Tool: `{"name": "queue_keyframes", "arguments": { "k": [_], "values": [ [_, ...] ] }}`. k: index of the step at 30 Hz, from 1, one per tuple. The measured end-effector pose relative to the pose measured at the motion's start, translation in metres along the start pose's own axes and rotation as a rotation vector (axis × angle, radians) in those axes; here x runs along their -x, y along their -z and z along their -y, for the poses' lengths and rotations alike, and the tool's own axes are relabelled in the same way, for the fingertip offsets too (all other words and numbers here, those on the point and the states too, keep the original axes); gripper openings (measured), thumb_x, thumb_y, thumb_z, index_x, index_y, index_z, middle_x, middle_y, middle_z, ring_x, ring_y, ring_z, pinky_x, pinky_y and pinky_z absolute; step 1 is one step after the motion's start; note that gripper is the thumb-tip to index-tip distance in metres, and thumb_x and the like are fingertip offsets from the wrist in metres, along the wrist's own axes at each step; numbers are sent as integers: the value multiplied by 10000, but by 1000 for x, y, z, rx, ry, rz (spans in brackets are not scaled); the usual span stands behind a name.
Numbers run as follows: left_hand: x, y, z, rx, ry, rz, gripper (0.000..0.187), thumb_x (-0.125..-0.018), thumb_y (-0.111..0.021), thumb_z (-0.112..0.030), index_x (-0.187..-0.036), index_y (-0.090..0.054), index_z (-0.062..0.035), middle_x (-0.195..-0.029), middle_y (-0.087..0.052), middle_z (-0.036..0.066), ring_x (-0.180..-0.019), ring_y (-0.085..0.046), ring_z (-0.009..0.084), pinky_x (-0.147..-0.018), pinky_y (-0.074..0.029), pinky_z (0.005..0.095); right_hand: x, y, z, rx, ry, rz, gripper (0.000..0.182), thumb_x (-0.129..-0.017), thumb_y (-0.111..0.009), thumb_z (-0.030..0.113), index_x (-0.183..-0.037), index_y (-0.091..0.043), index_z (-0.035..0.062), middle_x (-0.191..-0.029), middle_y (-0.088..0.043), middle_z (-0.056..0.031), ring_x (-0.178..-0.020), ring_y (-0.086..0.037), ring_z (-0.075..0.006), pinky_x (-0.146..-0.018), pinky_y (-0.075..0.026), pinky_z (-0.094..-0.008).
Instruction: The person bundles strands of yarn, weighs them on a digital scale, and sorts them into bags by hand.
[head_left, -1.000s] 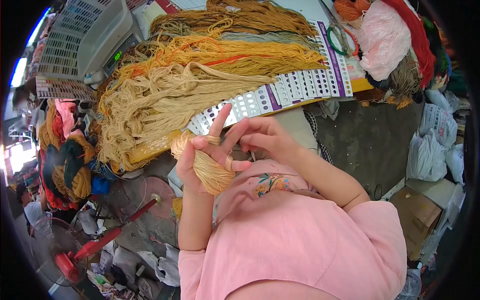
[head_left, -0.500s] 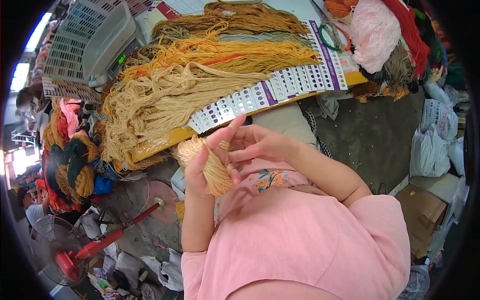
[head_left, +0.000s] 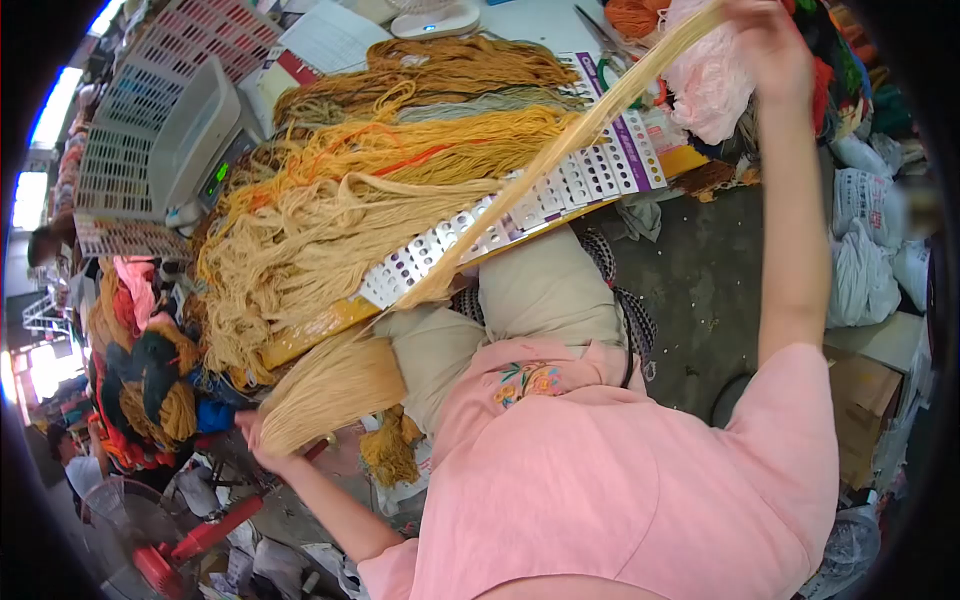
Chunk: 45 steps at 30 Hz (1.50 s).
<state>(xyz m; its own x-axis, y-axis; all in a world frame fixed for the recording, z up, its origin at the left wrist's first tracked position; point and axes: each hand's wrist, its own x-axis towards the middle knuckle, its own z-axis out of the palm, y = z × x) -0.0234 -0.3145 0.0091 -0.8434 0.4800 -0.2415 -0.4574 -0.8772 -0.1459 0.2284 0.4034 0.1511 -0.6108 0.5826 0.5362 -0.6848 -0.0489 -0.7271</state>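
A long skein of pale beige thread (head_left: 335,393) is stretched slantwise across my lap and over the table edge. Its wide, fanned end lies against my left hand (head_left: 265,442), low on the left, with the fingers partly hidden by the strands. Raised at the upper right, my right hand (head_left: 768,45) grips the skein's narrow end; it is somewhat blurred. Under the skein, white thread cards with punched holes (head_left: 615,165) lie along the table's front. Hanks of beige thread (head_left: 290,240) and golden-yellow thread (head_left: 460,130) are spread beside them.
Scissors (head_left: 605,65) lie near pink yarn (head_left: 700,85) at the back right. A scale with a tray (head_left: 195,140) and a plastic basket (head_left: 130,150) stand at the left. A red fan (head_left: 155,565) is on the lower left, plastic bags (head_left: 860,270) on the right.
Both hands were together at my lap around a bundled skein. They have now moved far apart, left hand down-left and right hand up-right, with the skein drawn out between them.
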Motion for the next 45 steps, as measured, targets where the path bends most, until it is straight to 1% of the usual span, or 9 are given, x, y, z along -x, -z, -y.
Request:
{"name": "queue_keyframes", "arguments": {
  "k": [11,15,17,20,23,25,32,39,45],
  "values": [
    [-100,-50,242,-321,525,202,330,-834,-342,-207,-1016,-446,48,-620,-481,52,-409,-417,75,-414,-350,206,54,-43,-103,390,-533,-200,173,-747,-510,179,-754,-576,19,-649,-536,-27,-612,-504,-86,-581,-413,-207],
    [-67,-69,113,-1010,-309,-329,266,-800,-391,-227,-905,-489,-3,-746,-520,75,-532,-480,80,-509,-398,251,29,55,-49,329,-320,-413,129,-743,-508,117,-812,-569,25,-681,-535,-11,-611,-491,-85,-583,-417,-209],
    [-55,-57,47,-840,41,79,214,-801,-375,-166,-913,-469,-10,-786,-502,61,-697,-463,95,-649,-389,263,8,46,-20,-17,-112,-508,117,-761,-478,119,-752,-551,28,-662,-524,-14,-612,-483,-101,-601,-395,-218],
    [-65,-68,220,-1170,-603,-396,124,-792,-374,-87,-837,-462,-12,-705,-463,50,-552,-456,90,-409,-379,173,2,-3,-35,426,200,-534,138,-769,-467,125,-714,-534,17,-650,-494,-5,-612,-447,-96,-591,-350,-212],
    [-96,-22,266,-617,556,-188,149,-787,-399,-71,-894,-473,2,-697,-520,74,-443,-398,40,-381,-345,159,27,-48,-78,558,-449,-240,154,-751,-488,127,-704,-563,1,-602,-516,-26,-563,-478,-99,-547,-369,-216],
    [-104,-13,320,-1010,554,-329,146,-783,-431,-78,-894,-479,3,-725,-539,83,-458,-397,46,-407,-344,165,18,-68,-62,699,-623,-183,146,-749,-480,123,-705,-556,6,-602,-527,-52,-562,-508,-132,-544,-403,-211],
    [-107,5,332,-1057,552,-197,146,-778,-469,-133,-869,-499,-24,-755,-565,65,-461,-408,62,-472,-389,217,-103,33,157,714,866,-712,112,-646,-468,152,-592,-464,54,-598,-494,-51,-536,-468,-172,-529,-375,-293],
    [-44,-6,88,-717,-619,-735,193,-779,-401,-127,-911,-474,-6,-805,-546,100,-853,-502,255,-811,-370,403,8,-32,-5,1082,164,-339,94,-743,-482,65,-765,-552,5,-688,-535,-30,-626,-495,-110,-597,-418,-234],
    [-84,-27,309,-1133,333,-389,139,-754,-505,-114,-846,-506,-10,-672,-540,41,-500,-464,77,-450,-377,190,113,-66,-152,658,-488,-35,84,-625,-602,69,-681,-582,9,-587,-530,-45,-546,-493,-88,-503,-384,-215]
  ]
}}
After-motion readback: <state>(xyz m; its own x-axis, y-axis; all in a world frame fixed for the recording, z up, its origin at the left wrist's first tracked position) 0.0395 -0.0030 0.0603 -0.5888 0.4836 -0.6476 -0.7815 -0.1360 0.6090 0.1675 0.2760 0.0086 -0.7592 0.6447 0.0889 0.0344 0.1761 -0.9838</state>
